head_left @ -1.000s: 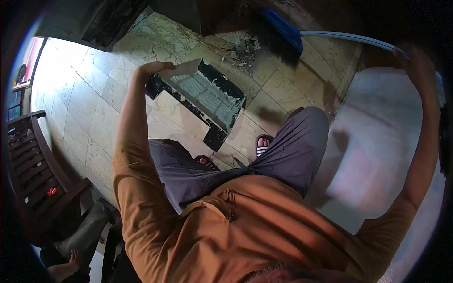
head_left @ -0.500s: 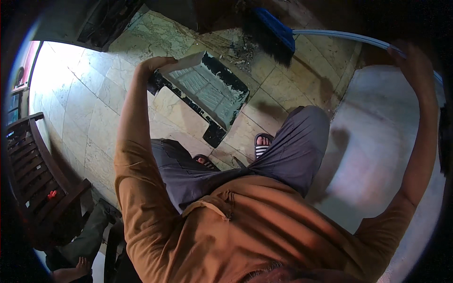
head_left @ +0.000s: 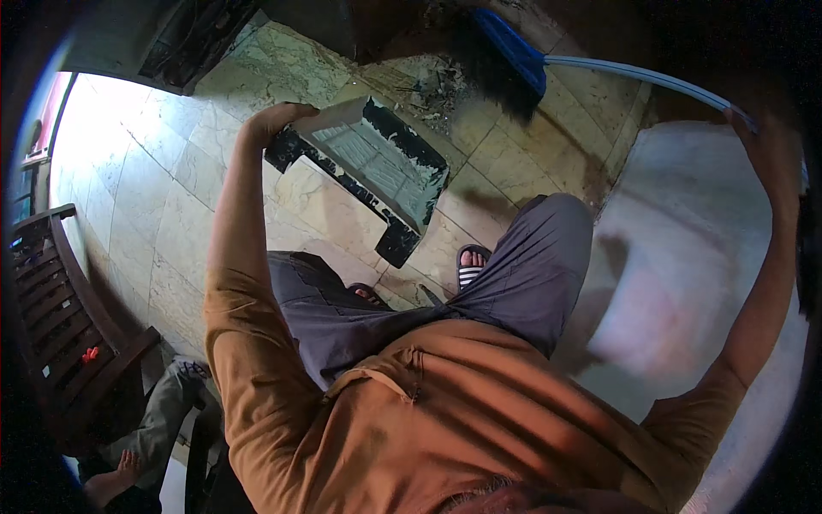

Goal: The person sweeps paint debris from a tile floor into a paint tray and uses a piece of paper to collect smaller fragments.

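Observation:
My left hand [head_left: 278,124] grips the far-left edge of a black paint tray [head_left: 355,154], whose ribbed inside is coated with dried grey-white paint. The tray is held low over the tiles, in front of my feet. At the far right my right hand [head_left: 765,150] is closed round the pale blue handle of a broom [head_left: 521,58]. The broom has a blue head and dark bristles, which are blurred against the floor. A heap of debris [head_left: 432,92] lies on the tiles between the tray and the bristles.
A slatted wooden bench [head_left: 77,330] stands at the left, with another person's leg [head_left: 163,411] and hand near it. Dark furniture [head_left: 193,43] borders the floor at the far left. A pale, smooth raised surface [head_left: 676,257] lies to my right.
The broom's head has slid a little to the right, and my right hand has moved right and slightly nearer with the handle. The tray has tilted slightly in my left hand.

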`<state>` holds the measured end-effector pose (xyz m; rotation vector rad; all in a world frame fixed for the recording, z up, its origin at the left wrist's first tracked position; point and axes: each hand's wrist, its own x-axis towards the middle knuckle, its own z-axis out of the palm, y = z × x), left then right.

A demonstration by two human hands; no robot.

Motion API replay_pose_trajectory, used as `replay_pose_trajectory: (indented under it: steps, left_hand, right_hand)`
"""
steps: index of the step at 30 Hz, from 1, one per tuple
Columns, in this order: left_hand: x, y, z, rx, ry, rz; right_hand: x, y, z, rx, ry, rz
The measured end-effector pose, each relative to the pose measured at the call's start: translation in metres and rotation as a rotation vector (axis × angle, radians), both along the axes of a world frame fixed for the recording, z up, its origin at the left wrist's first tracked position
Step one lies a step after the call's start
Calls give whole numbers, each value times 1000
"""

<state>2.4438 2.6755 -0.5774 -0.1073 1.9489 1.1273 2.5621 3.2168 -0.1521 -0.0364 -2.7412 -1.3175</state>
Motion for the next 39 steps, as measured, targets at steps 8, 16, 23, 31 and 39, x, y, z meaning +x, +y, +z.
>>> replay_pose_trajectory:
  steps: [8, 16, 23, 31, 39]
  left_hand:
    - [44, -16, 20, 58, 191, 166]
    - [159, 16, 12, 114, 501, 612]
    - [216, 120, 32, -116, 611, 748]
    - [224, 167, 3, 52, 597, 743]
    - [198, 199, 15, 275, 464, 747]
  right_hand:
    - [-1, 106, -32, -77, 36, -151]
    - [23, 106, -84, -274, 79, -173]
    - [23, 119, -93, -249, 83, -114]
    - [31, 101, -113, -309, -23, -366]
    - [50, 95, -110, -213, 50, -177]
